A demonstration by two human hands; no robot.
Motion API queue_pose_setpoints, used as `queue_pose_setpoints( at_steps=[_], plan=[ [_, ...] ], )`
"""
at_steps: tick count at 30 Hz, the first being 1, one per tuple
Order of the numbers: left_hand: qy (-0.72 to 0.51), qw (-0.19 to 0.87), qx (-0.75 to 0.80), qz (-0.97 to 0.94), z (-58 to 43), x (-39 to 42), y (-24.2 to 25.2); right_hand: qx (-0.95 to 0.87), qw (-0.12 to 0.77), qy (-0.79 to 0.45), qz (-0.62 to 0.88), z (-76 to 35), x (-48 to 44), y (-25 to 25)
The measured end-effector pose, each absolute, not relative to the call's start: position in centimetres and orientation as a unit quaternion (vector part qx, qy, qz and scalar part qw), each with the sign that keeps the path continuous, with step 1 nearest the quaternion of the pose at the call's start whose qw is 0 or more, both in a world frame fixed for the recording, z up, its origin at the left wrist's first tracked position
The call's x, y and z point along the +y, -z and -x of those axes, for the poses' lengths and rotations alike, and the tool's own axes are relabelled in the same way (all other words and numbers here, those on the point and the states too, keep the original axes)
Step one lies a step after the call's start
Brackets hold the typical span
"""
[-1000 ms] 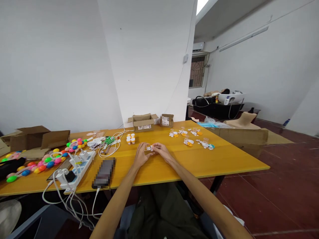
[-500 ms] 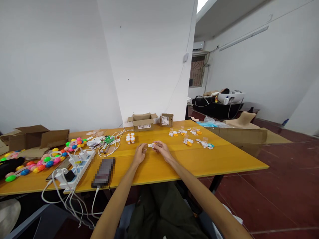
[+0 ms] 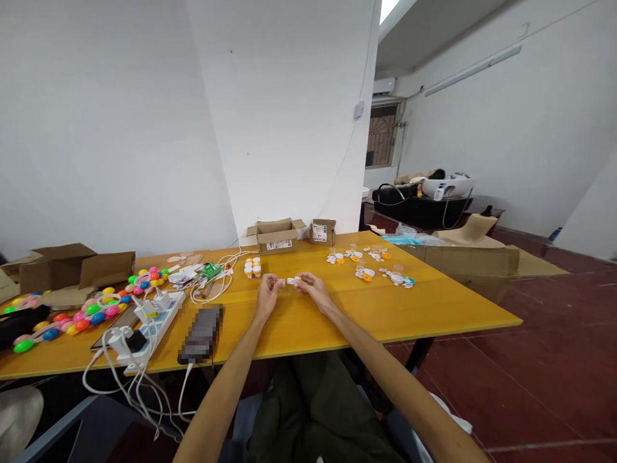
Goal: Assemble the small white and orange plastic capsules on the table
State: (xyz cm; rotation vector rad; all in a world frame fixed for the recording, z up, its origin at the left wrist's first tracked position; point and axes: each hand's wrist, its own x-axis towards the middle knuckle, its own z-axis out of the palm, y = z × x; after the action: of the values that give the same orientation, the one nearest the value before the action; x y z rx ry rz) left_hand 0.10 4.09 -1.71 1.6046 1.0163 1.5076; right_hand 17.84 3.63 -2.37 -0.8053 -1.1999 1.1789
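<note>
One small pale piece (image 3: 283, 283) is pinched by the left hand (image 3: 267, 292); just beside it, a white piece (image 3: 292, 281) is pinched by the right hand (image 3: 313, 288), both inward of the front edge of the desk (image 3: 299, 331). White-and-orange containers (image 3: 249, 271) stand nearer the back edge.

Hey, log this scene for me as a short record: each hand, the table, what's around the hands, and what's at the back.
Left hand: pinching a small pale piece, exact shape unclear
Right hand: pinching a small white piece with dark marks
Gap: the two pieces face each other, apparently apart
Table: yellow-brown top
Beyond left hand: white-topped containers with orange bands, grouped
Right side: loose parts in white, clear, orange and teal
Back: open cardboard box, smaller box
</note>
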Motion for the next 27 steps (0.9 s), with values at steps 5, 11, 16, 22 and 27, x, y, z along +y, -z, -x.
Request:
queue_pose_setpoints(
  at_steps=[5, 11, 16, 22, 27],
  plan=[
    [-0.578, 0.378, 0.371, -0.621, -0.3, 3.7, 1.3, -0.528, 0.582, -0.516, 0.340, -17.7, 3.6, 2.5],
    [-0.567, 0.379, 0.350, -0.643, -0.4, 3.8, 1.5, -0.542, 0.568, -0.525, 0.328, -17.6, 3.8, 2.7],
    [-0.553, 0.374, 0.344, -0.661, -0.3, 4.0, 1.8, -0.571, 0.549, -0.515, 0.329, -17.7, 4.3, 3.1],
    [-0.548, 0.368, 0.356, -0.662, -0.3, 4.0, 1.7, -0.619, 0.530, -0.485, 0.319, -17.9, 4.5, 3.6],
    [-0.536, 0.366, 0.356, -0.672, -0.2, 3.9, 1.6, -0.642, 0.508, -0.483, 0.310, -17.8, 4.7, 3.7]
  ],
)
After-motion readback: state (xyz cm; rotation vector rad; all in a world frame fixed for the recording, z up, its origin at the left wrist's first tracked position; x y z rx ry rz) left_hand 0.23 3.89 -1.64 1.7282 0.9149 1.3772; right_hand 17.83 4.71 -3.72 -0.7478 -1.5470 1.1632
